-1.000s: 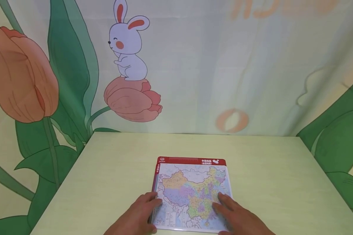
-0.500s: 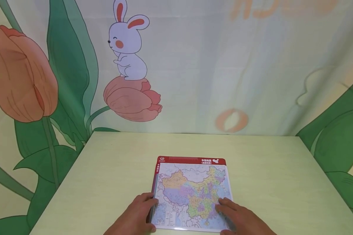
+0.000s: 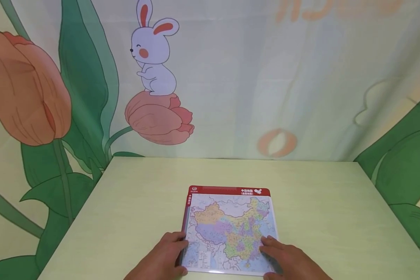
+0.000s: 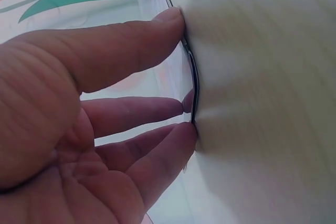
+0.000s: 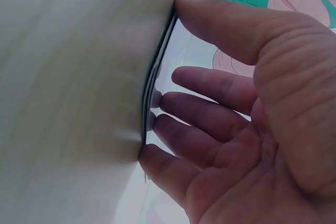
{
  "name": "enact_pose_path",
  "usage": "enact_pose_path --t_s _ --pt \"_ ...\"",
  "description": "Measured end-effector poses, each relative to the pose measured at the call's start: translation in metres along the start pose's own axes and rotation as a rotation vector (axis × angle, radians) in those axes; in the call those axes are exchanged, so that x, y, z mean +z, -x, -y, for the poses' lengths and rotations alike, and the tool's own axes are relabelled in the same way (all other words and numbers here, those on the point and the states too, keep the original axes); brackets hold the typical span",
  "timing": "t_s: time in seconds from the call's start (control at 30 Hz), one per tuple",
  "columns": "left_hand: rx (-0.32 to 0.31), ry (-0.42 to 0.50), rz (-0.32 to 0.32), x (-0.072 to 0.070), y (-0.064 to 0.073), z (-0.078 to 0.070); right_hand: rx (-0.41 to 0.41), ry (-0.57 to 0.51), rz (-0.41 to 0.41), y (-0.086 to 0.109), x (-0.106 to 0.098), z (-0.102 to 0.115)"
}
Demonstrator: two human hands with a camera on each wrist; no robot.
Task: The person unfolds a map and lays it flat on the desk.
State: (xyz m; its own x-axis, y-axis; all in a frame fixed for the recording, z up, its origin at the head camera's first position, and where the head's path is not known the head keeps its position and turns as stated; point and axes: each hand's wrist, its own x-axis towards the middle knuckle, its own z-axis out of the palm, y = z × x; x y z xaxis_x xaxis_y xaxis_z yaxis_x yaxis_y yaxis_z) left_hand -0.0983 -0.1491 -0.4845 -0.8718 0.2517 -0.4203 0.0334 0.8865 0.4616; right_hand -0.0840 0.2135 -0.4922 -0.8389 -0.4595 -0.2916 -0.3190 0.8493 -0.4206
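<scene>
A flat map board (image 3: pixel 231 223) with a red top border and a coloured map of China lies face up on the table. At its left edge is my left hand (image 3: pixel 164 256), thumb by the near corner and fingers extended along the side. My right hand (image 3: pixel 294 258) rests at the right side, its fingertips over the map's lower right part. In the left wrist view, the thumb and fingertips touch the board's thin dark edge (image 4: pixel 195 82). The right wrist view shows the thumb and little finger at the layered edge (image 5: pixel 152 77), with the middle fingertips meeting the glossy face.
The pale wood-grain table (image 3: pixel 322 210) extends on both sides of the board and behind it. A curtain (image 3: pixel 231 89) printed with tulips and a rabbit hangs along the table's back edge.
The fingers of both hands have slid slightly outward from the map's face toward the board's left and right edges. The board lies almost where it was.
</scene>
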Motion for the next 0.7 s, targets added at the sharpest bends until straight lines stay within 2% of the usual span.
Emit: enact_pose_path --t_s 0.37,0.6,0.7 --pt "0.022 -0.041 0.009 0.0000 0.0028 0.0004 0.004 0.019 0.007 0.0031 -0.0016 0.0024" --pt "0.003 -0.045 0.002 -0.0006 0.0033 -0.0008 -0.093 0.060 -0.045 0.0062 -0.0043 -0.0010" --pt "-0.011 -0.045 0.002 -0.0002 0.0044 -0.0025 -0.091 0.053 -0.046 0.0067 -0.0052 -0.0022"
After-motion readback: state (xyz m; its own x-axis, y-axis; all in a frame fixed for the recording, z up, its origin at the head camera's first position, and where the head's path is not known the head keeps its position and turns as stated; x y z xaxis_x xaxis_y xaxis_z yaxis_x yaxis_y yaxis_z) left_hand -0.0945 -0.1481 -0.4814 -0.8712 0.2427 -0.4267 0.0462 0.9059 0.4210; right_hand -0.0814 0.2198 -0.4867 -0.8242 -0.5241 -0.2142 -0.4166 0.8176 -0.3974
